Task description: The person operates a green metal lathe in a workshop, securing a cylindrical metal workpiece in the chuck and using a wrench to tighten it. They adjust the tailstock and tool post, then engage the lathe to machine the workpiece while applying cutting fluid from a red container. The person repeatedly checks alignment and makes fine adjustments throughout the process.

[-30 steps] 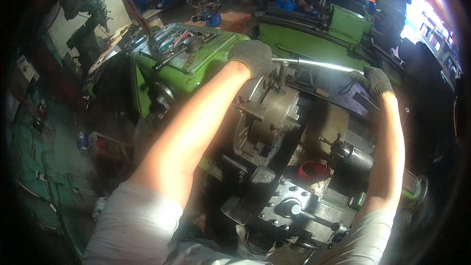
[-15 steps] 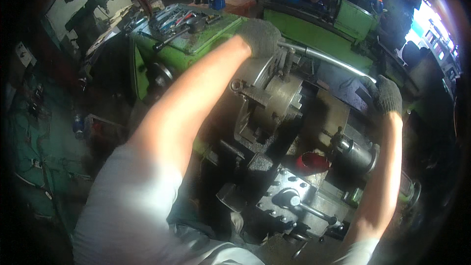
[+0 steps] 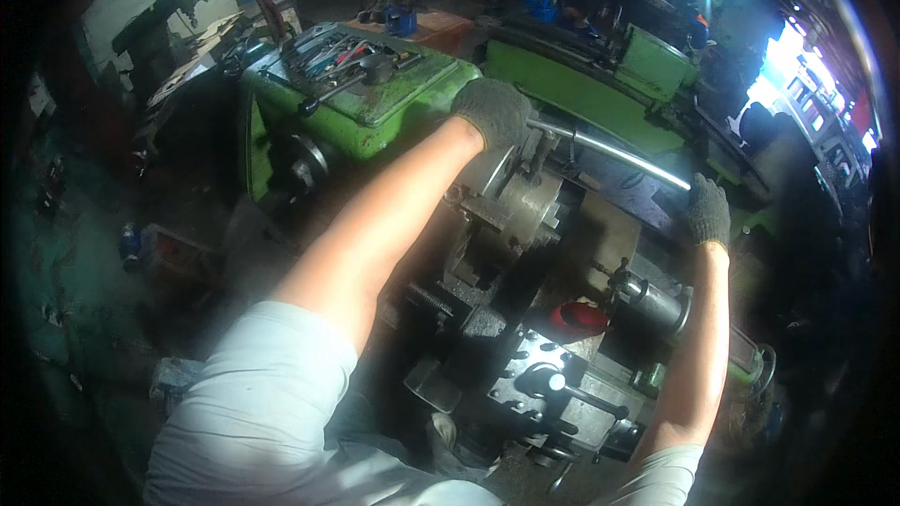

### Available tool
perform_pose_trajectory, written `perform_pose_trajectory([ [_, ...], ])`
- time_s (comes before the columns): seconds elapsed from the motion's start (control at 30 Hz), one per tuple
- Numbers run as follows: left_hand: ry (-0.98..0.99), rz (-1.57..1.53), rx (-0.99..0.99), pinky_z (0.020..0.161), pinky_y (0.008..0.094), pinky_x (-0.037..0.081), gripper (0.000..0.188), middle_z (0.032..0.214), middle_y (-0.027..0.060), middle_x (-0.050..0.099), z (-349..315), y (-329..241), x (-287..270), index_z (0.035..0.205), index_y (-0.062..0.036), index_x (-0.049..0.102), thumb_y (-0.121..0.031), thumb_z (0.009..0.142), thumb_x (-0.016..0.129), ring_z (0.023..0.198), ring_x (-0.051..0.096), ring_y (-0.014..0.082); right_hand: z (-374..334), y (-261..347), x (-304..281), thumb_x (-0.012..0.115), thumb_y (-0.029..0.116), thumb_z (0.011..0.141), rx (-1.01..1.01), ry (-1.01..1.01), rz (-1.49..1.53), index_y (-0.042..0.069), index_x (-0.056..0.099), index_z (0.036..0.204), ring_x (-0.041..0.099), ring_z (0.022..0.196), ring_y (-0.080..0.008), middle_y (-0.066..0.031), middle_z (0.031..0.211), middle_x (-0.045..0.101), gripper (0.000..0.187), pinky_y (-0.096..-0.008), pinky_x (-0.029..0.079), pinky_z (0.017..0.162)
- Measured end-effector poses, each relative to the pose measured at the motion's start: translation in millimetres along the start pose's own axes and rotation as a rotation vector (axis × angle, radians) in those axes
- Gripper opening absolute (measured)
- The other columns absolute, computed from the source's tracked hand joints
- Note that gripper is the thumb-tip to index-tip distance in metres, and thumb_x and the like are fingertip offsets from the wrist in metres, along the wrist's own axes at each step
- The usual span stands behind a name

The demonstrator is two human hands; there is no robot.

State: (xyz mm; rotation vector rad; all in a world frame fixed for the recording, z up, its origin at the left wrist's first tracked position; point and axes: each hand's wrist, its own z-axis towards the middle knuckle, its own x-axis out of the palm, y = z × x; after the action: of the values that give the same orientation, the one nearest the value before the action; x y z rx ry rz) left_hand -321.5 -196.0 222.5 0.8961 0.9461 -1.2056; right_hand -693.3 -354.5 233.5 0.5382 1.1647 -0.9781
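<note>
A long steel bar (image 3: 633,157) slants across above the lathe chuck (image 3: 523,201), from upper left to right. My left hand (image 3: 494,114), in a dark knit glove, is closed at its left end, over the chuck's top edge; the fingertips are hidden. My right hand (image 3: 710,213), gloved too, is wrapped round the bar's right end. Below the bar's left end, a short upright metal piece (image 3: 539,152) meets the chuck. Nearer to me is the tool post (image 3: 539,379) with its lever handle (image 3: 597,402).
A red cup-like container (image 3: 579,319) sits on the lathe behind the tool post. Several hand tools lie on the green headstock (image 3: 412,92). The tailstock (image 3: 656,305) is beside my right forearm. A green machine panel (image 3: 572,98) stands beyond the bar.
The whole view has shifted a little. Both hands and the bar have come slightly nearer to me, the left hand lower over the chuck. Both hands stay closed at the bar's ends.
</note>
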Motion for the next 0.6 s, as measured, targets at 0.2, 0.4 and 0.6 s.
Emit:
perform_pose_trajectory([
  [0.2,0.075,-0.141,0.074,0.082,0.0524,0.058,0.037,0.094,0.0211,0.077,-6,0,-8,0.101,-0.0064,0.077,-0.038,0.086,0.066,0.09,0.076,0.0385,6,-12,35,0.067,0.036,0.093,0.12,-0.004,-0.1,0.008,0.066,0.112,0.065,0.114,-0.0444,-0.0213,0.116,0.069,0.034,-0.0541,0.055,0.093],
  [0.4,0.164,-0.484,0.281,0.086,0.0535,0.057,0.046,0.102,0.0215,0.076,-3,6,-40,0.114,-0.0119,0.073,-0.049,0.087,0.066,0.097,0.075,0.0401,14,-24,15,0.057,0.019,0.099,0.198,0.032,-0.221,0.012,0.068,0.113,0.069,0.11,-0.0421,-0.0177,0.117,0.07,0.019,-0.0528,0.059,0.089],
  [0.6,0.046,-0.529,0.469,0.086,0.0532,0.058,0.043,0.1,0.0207,0.077,44,11,-23,0.104,-0.0086,0.079,-0.046,0.089,0.063,0.094,0.075,0.0392,5,22,-80,0.064,0.017,0.091,0.164,-0.103,-0.369,0.007,0.072,0.098,0.07,0.1,-0.0416,-0.0207,0.099,0.073,0.016,-0.0524,0.057,0.088],
])
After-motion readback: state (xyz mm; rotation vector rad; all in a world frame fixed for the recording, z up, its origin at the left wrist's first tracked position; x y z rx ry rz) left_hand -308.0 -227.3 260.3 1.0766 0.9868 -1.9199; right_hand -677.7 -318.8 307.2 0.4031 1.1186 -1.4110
